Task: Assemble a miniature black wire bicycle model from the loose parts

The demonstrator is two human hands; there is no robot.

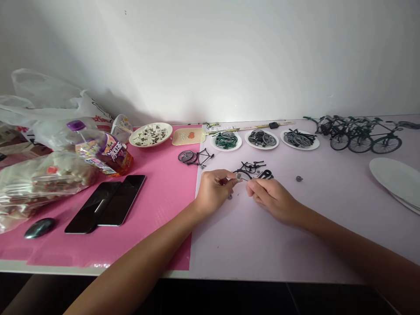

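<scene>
My left hand [215,190] pinches a small pale piece [238,176] between thumb and fingertips, above the light purple table part [262,245]. Close by on its right, my right hand [271,197] is closed round a thin tool, whose slim grey tip points at the pale piece. Most of the tool is hidden in the fingers. Just behind both hands lie a black miniature bicycle frame [251,166] and a black part with a rounded end [265,174]. A small grey round part [299,178] lies to the right.
Three white plates of bicycle parts [225,141] stand at the back. Assembled miniature bicycles [359,142] are back right, near stacked plates [397,177]. On the pink left side are two phones [121,201], a bottle [105,153], plastic bags and a bowl of pale pieces [151,134].
</scene>
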